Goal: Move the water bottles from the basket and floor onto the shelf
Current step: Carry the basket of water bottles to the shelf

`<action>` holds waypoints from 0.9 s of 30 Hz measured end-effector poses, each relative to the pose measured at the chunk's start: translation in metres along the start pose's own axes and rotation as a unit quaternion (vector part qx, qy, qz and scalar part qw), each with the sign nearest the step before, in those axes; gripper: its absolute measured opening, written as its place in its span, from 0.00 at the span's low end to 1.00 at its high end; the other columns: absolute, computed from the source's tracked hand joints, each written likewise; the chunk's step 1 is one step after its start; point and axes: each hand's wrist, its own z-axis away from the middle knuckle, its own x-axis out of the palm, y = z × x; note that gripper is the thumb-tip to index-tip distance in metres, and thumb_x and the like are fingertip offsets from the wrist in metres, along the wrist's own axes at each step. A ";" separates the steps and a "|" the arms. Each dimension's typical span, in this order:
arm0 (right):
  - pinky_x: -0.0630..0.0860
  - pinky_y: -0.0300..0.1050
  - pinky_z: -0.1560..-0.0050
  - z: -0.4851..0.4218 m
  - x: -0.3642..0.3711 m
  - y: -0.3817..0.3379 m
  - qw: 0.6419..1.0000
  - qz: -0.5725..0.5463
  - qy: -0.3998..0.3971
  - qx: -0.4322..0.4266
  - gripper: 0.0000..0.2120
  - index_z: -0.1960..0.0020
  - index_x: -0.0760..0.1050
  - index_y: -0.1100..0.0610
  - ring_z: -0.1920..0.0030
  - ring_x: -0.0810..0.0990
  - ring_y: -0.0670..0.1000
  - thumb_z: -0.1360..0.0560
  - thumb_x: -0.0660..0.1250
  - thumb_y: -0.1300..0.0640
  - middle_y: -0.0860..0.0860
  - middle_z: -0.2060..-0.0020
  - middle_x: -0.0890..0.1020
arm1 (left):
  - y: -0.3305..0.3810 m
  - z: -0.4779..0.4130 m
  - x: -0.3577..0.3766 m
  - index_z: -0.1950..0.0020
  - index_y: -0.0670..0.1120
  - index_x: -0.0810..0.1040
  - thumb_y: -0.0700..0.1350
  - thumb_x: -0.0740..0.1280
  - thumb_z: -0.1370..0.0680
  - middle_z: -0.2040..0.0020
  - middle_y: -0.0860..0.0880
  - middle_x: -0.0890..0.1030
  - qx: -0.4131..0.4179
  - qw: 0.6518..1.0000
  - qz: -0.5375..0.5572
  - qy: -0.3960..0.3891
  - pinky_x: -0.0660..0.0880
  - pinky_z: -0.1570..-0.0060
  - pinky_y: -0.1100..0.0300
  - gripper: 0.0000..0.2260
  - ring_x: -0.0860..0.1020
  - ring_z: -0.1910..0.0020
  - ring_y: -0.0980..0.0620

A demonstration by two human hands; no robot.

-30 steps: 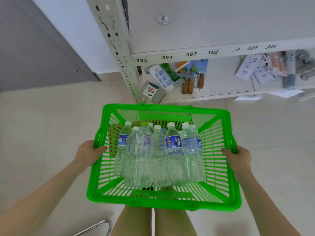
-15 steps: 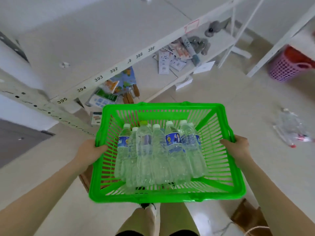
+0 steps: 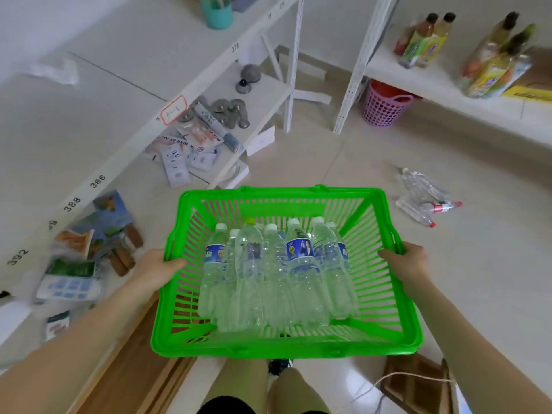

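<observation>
Left hand [image 3: 152,273] and right hand [image 3: 409,264] each grip the green basket [image 3: 283,349] by its 9 and 3 o'clock rims. Inside lie the water bottles [image 3: 277,273], closely packed. On the floor at 2 o'clock lie loose bottles [image 3: 421,195]; the shelf [image 3: 448,94] stands at 1 o'clock.

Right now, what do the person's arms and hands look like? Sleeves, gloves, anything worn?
The left hand and right hand are bare: no gloves, and no ring or watch shows. The left arm and right arm are uncovered up to the picture's edge, so no sleeve is visible. No bands, markings or cables on them. The hands' undersides are hidden.
</observation>
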 end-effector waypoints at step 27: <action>0.67 0.40 0.75 -0.388 -0.141 -0.017 0.971 -0.108 0.134 0.163 0.08 0.61 0.78 0.63 0.76 0.69 0.50 0.32 0.75 0.59 0.53 0.76 0.71 | 0.493 -0.301 0.168 0.57 0.43 0.83 0.48 0.72 0.26 0.57 0.40 0.83 0.123 0.974 -0.168 -0.088 0.71 0.64 0.56 0.09 0.78 0.63 0.45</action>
